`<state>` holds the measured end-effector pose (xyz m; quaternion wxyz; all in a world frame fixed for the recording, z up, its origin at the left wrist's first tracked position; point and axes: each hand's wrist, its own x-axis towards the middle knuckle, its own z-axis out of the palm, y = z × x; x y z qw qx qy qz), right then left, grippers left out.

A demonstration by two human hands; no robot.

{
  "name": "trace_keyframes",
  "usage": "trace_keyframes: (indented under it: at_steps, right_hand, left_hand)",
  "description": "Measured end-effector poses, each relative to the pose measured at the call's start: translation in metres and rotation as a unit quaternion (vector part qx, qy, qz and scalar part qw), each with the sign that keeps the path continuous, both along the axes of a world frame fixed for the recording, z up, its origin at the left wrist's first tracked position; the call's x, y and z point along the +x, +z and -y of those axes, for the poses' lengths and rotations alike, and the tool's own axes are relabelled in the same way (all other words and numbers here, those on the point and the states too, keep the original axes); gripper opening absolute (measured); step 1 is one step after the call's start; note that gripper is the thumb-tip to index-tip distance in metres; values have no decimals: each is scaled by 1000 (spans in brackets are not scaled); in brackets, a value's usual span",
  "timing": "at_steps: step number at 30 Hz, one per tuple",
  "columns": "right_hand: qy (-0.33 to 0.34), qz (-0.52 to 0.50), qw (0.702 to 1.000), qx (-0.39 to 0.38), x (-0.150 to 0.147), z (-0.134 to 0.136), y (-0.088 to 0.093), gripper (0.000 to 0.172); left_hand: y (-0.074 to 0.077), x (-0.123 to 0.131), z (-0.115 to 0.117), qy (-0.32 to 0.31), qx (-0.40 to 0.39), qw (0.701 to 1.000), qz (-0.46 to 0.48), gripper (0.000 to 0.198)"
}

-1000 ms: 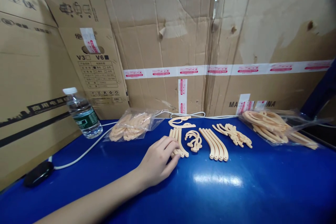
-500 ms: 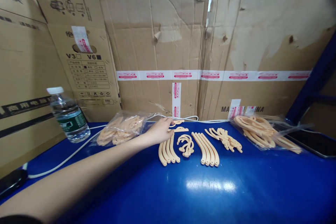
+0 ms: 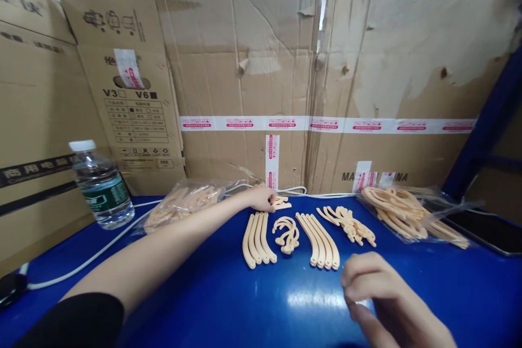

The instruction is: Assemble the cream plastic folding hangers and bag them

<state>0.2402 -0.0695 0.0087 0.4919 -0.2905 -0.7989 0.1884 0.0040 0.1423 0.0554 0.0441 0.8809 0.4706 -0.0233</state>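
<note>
My left hand (image 3: pixel 262 198) reaches to the back of the blue table, its fingers closed at the end of some small flat beige pieces (image 3: pixel 282 203); its fingertips are partly hidden. Just in front of it lies a row of curved beige bars (image 3: pixel 260 239). To the right follow a small cluster of beige hook-shaped pieces (image 3: pixel 287 234), a second row of curved bars (image 3: pixel 318 240) and a loose pile of thin beige pieces (image 3: pixel 348 223). Low on the right, my right hand (image 3: pixel 381 296) hovers over the table with loosely bent fingers, thumb apart, nothing visible in it.
Clear plastic bags of beige parts lie at left (image 3: pixel 183 206) and right (image 3: pixel 393 212). A water bottle (image 3: pixel 101 190) stands at the left, near a white cable (image 3: pixel 87 258). Cardboard sheets (image 3: pixel 244 81) wall the back. A dark flat device (image 3: pixel 485 223) lies far right.
My right hand has come into view at the lower right. My left hand has stayed by the flat pieces, which now lie closer together. The view has tilted up slightly.
</note>
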Motion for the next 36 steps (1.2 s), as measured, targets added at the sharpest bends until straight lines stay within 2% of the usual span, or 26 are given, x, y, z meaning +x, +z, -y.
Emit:
trace_keyframes:
  at_steps: [3, 6, 11, 14, 18, 20, 22, 24, 26, 29, 31, 34, 36]
  right_hand:
    - [27, -4, 1000, -12, -15, -8, 8, 20]
    - [23, -24, 998, -46, -20, -14, 7, 18]
    - [18, -44, 994, -99, -19, -21, 0, 14]
    - [17, -47, 993, -109, -19, -21, -4, 13]
    - [13, -74, 984, -162, -21, -18, -6, 11]
    - [19, -91, 978, -186, -24, -18, -7, 15]
    - [20, -93, 977, -192, -28, -18, -8, 18]
    - [15, -75, 979, -187, -31, -20, -9, 15]
    - [15, -32, 983, -182, -32, -19, -10, 11]
    - [30, 64, 991, -111, -31, -12, -4, 13]
    - [34, 165, 986, 9, -30, -5, 3, 19]
    - [20, 318, 932, 174, -28, 1, 11, 23]
    - [2, 367, 906, 213, -29, -2, 9, 24]
  left_hand:
    - [-2, 3, -4, 9, 0, 1000, 0, 26]
    - [-6, 3, -5, 12, 17, 999, 26, 27]
    - [-12, 1, -4, -7, 68, 991, 115, 29]
    - [-13, 5, 3, -8, 114, 975, 193, 28]
    - [-7, 11, 39, 16, 170, 930, 325, 21]
    - [-4, 10, 66, 13, 166, 908, 383, 11]
    - [-2, 5, 90, 6, 152, 888, 433, 15]
    - [-1, -3, 104, 11, 143, 863, 484, 18]
    - [-2, -10, 107, 32, 141, 831, 537, 18]
    - [-5, -16, 100, 66, 157, 772, 612, 18]
    - [-5, -16, 97, 73, 173, 733, 654, 18]
    - [1, -14, 101, 63, 189, 683, 702, 17]
    - [7, -13, 110, 56, 193, 661, 723, 16]
